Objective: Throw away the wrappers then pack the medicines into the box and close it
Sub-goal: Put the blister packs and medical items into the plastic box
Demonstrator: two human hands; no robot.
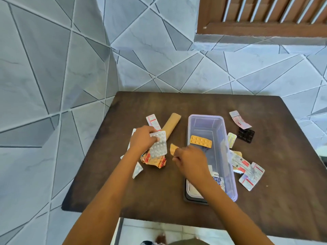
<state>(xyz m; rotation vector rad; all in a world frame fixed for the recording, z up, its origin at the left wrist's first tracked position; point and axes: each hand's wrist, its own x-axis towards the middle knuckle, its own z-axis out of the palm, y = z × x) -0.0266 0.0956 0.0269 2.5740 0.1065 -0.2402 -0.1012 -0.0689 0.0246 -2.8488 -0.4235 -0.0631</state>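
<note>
Grey tiled walls [53, 68] with angular dark lines met in a corner behind a dark brown wooden table [159, 191], and a brown slatted shutter [265, 13] sat at the upper right. Pale floor tiles showed below the table's near edge.

On the table stood a clear lilac plastic box [228, 167], open, its long axis running away from the person. An orange blister pack [201, 141] lay crosswise on the box's floor toward the far end, and a printed carton [218, 180] rested at the near end. A tan cardboard tube [171, 125] lay left of the box, slanting toward the far right.

The left hand [143, 138] pinched a white blister strip [158, 144] at its upper corner, the strip hanging toward the person over a crumpled red and orange wrapper [154, 160] on the table. The right hand [191, 160], just left of the box, was closed on a small tan scrap [173, 148] that stuck out beyond the fingers toward the far left.

Right of the box lay a black blister pack [246, 135], a pale yellow strip [231, 139] and several red-printed foil strips [251, 175]; another red-printed strip [153, 122] lay beyond the left hand.
</note>
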